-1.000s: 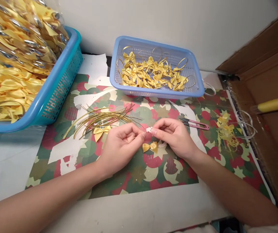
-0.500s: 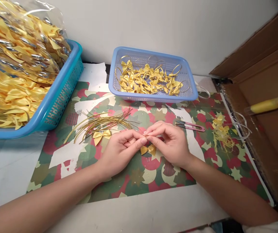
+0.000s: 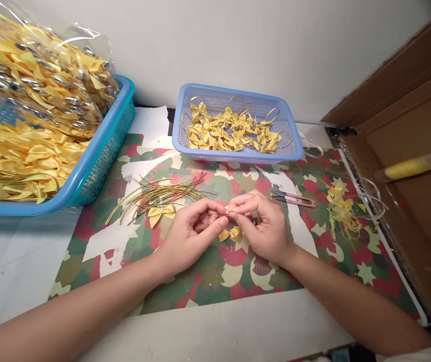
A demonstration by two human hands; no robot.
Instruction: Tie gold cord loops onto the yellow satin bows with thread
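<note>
Small basket [image 3: 293,151] behind hands, big basket [image 3: 98,171] far left, snips [image 3: 294,198] right, wires [image 3: 158,193] btwn baskets.

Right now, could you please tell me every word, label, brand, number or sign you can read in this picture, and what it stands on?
There is no readable text.
The patterned mat under the left hand and right hand carries only stars and circles.
The two blue baskets, the yellow bows, the pink snips and the cardboard show no lettering.

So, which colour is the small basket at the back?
Light blue; the small basket holds yellow bows, seen clearly in the head view.
</note>
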